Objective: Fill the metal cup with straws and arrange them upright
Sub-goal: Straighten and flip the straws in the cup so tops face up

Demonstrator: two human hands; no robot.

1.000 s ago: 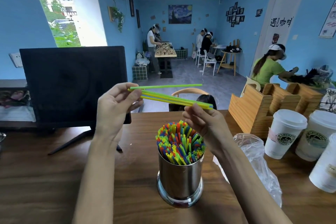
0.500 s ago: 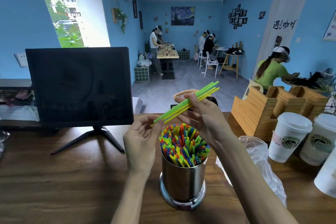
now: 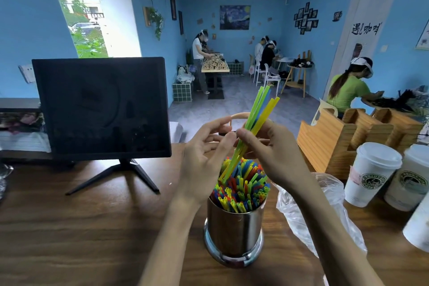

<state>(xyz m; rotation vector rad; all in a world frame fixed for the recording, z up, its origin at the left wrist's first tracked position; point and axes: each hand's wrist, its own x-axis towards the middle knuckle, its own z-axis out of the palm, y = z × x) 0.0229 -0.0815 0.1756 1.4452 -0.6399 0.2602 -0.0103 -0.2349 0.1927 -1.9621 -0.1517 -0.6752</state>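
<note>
I note the metal cup (image 3: 234, 231) standing upright on the wooden table (image 3: 81, 227), near centre, packed with multicoloured straws (image 3: 241, 189) standing on end. Above it a small bundle of green, yellow and blue straws (image 3: 251, 124) is held steeply tilted, top ends leaning far and right, lower ends touching the tops of the straws in the cup at its left side. The right hand (image 3: 270, 154) grips this bundle around its middle, fingers and thumb curled about it. The left hand (image 3: 205, 155) is just beside it on the left, fingers loosely bent, fingertips meeting the bundle; I cannot tell whether it pinches the straws. A crumpled clear plastic bag (image 3: 325, 206) lies right of the cup. Lidded paper cups (image 3: 371, 174) stand at right, a dark monitor (image 3: 102, 109) at far left
</note>
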